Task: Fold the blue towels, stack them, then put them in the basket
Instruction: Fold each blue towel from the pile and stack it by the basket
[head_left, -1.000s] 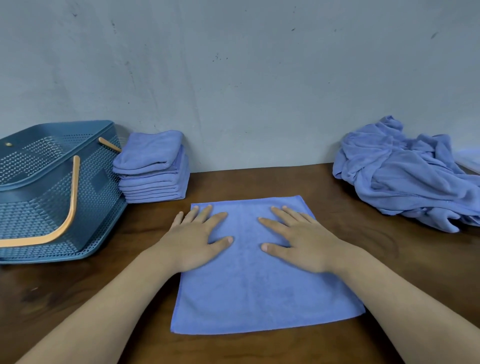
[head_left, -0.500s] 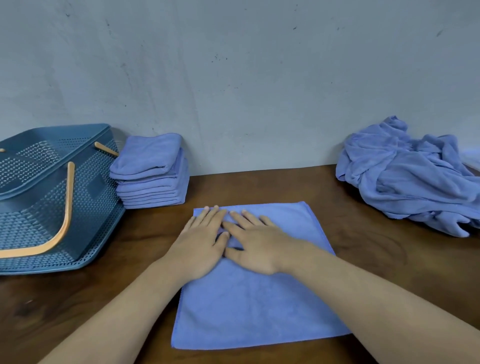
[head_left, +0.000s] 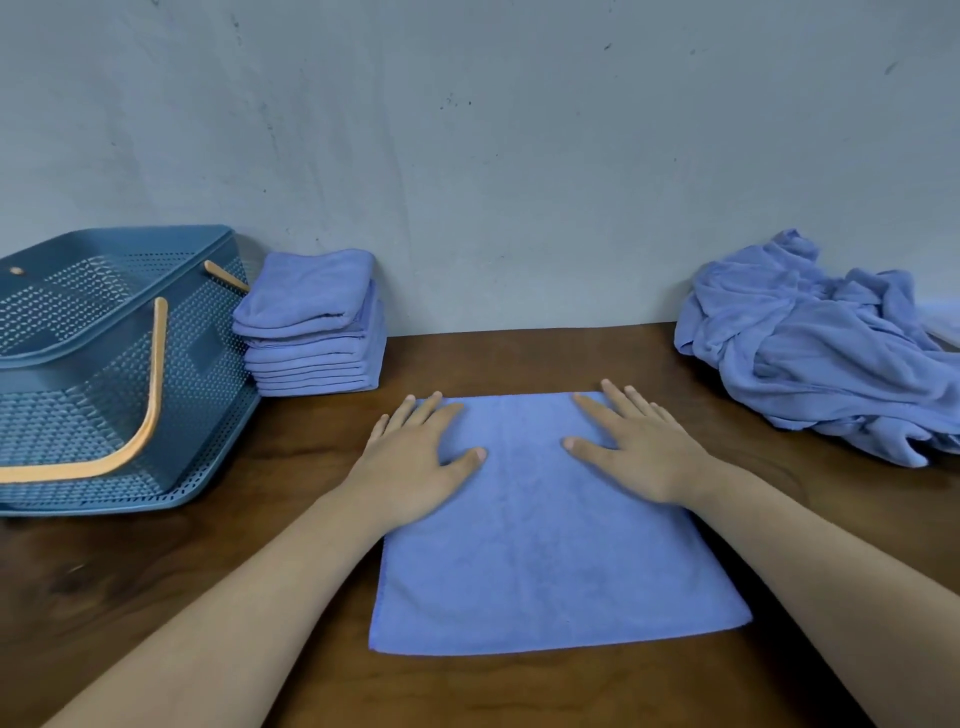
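Note:
A blue towel (head_left: 545, 540) lies spread flat on the brown table (head_left: 519, 358) in front of me. My left hand (head_left: 415, 457) presses flat on its far left part, fingers straight. My right hand (head_left: 634, 447) presses flat on its far right part, fingers spread. A stack of several folded blue towels (head_left: 311, 327) stands at the back left against the wall. Beside that stack, at the far left, sits a blue perforated basket (head_left: 104, 374) with orange handles. A heap of unfolded blue towels (head_left: 821, 348) lies at the back right.
A grey wall (head_left: 493, 156) closes off the table's far edge. Bare wood shows between the spread towel and the heap, and along the near edge.
Half a second ago both hands met at the towel's far middle. They have since slid apart toward its left and right sides, smoothing the cloth.

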